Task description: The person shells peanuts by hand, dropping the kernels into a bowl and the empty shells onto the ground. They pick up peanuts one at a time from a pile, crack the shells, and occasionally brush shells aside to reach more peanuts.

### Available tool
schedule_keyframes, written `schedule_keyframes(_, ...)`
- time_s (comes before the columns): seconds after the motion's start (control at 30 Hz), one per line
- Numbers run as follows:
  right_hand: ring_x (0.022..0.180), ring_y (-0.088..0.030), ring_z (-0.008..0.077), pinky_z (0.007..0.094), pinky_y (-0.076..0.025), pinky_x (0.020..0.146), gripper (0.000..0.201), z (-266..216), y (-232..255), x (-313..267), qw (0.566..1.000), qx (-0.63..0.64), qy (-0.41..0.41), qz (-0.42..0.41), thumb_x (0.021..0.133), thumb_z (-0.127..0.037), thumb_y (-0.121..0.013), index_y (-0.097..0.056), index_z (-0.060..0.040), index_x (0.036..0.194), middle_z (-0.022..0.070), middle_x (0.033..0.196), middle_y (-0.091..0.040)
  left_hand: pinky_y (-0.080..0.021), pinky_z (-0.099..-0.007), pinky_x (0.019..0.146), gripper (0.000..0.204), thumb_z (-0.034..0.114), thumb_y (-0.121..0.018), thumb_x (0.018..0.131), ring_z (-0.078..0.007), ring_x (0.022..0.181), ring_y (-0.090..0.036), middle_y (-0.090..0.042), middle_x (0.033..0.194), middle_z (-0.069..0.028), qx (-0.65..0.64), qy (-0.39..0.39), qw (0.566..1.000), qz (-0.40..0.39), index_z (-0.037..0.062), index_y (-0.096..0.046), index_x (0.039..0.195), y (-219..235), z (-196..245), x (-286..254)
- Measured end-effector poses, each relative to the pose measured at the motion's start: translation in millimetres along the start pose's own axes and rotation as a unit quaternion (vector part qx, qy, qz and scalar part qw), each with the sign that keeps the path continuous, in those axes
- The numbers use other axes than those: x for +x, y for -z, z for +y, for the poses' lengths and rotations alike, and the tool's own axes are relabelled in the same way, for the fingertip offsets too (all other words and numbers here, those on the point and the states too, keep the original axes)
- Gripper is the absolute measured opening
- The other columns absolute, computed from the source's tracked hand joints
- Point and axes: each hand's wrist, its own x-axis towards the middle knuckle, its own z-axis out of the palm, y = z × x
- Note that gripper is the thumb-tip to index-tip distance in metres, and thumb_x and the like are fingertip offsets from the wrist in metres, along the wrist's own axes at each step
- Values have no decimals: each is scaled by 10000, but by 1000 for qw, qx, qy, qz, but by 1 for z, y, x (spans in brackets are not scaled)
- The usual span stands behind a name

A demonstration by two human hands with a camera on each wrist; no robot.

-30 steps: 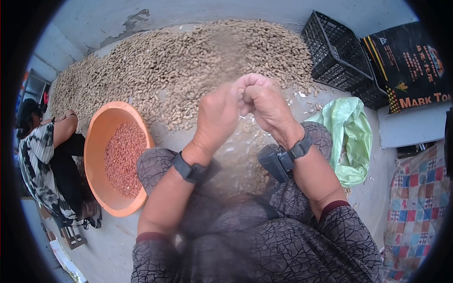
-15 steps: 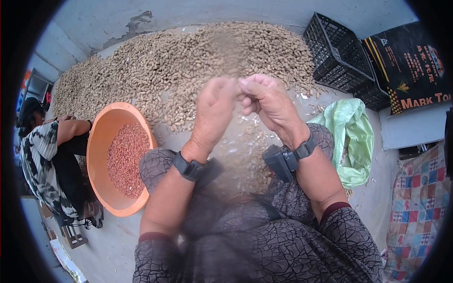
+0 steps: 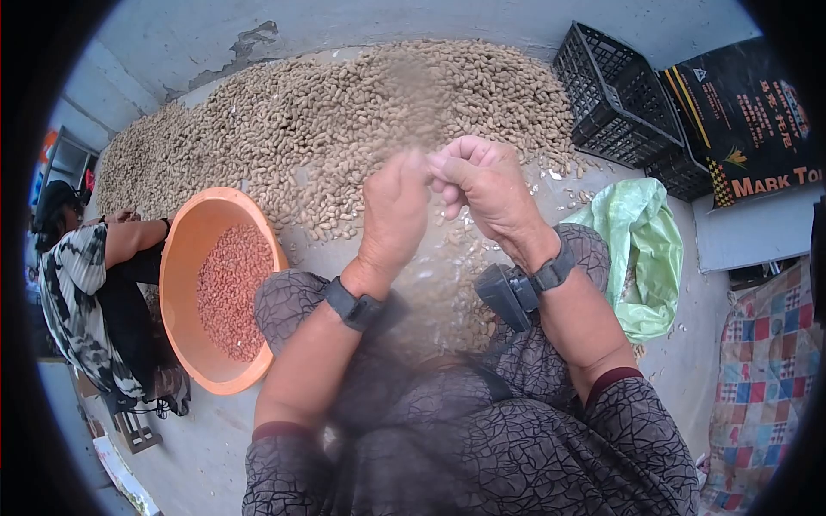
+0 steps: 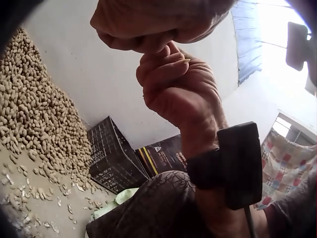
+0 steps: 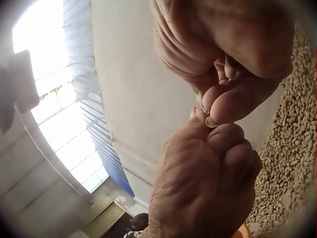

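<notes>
In the head view my left hand (image 3: 394, 211) and right hand (image 3: 492, 187) meet fingertip to fingertip above my lap. Both have curled fingers, with thumb and forefinger pinched together. A small tan bit, which looks like a peanut (image 5: 206, 113), shows between the fingertips in the right wrist view; most of it is hidden. Beyond the hands a wide heap of unshelled peanuts (image 3: 327, 120) lies along the wall. Left of my knee stands an orange basin (image 3: 176, 284) holding shelled red peanut kernels (image 3: 232, 292). Empty shells (image 3: 439, 258) are scattered on the floor below my hands.
A light green sack (image 3: 632, 258) lies open by my right knee. Black plastic crates (image 3: 615, 95) and a black printed bag (image 3: 748, 120) stand at the back right. Another person (image 3: 86, 284) sits at the left, beyond the basin. Checked cloth (image 3: 761, 378) hangs at the right.
My fingertips have shifted slightly against each other, and the right fingers have spread a little. The hands remain together in nearly the same place. The person at the left has moved their hands slightly.
</notes>
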Motion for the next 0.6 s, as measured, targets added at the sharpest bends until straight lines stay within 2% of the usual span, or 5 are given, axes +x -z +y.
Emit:
schedule_keyframes(0.1, 500, -518, 59, 199, -453, 403, 112, 0, -1, -2, 1000, -7, 8, -1, 839, -69, -608, -572, 12, 770, 46, 635, -576, -433, -294, 635, 349, 251, -409, 953, -126, 685, -518, -583, 716, -70, -27, 41, 999, 9, -29, -559, 808, 0, 3, -3)
schedule_keyframes(0.2, 506, -514, 56, 199, -454, 404, 102, 3, -4, -3, 1000, -10, 13, 0, 835, -57, -604, -567, 10, 767, 46, 640, -576, -434, -296, 639, 330, 228, -405, 948, -124, 687, -517, -581, 718, -75, -26, 60, 998, 14, -24, -556, 798, 2, 1, -3)
schedule_keyframes(0.23, 511, -513, 55, 200, -455, 405, 98, 4, -5, -3, 1000, -6, 14, 2, 833, -51, -602, -565, 10, 765, 45, 641, -576, -434, -296, 639, 330, 228, -405, 948, -124, 687, -517, -581, 718, -75, -26, 60, 998, 15, -24, -556, 798, 2, 0, -4)
schedule_keyframes(0.3, 515, -513, 55, 201, -457, 406, 92, 4, -7, -5, 1000, -3, 14, 4, 832, -46, -600, -564, 9, 768, 42, 641, -572, -305, -189, 390, 299, 244, -380, 976, -32, 485, -394, -462, 623, 11, -66, 47, 997, 7, 27, -505, 813, 1, -5, -5)
schedule_keyframes(0.6, 511, -509, 58, 202, -448, 408, 92, 11, -15, -11, 997, -37, 52, 33, 836, -39, -590, -541, 8, 775, 36, 633, -556, -440, -223, 451, 287, 223, -333, 986, -110, 582, -536, -551, 758, -85, -119, 58, 991, 1, 3, -482, 877, 0, -15, -3)
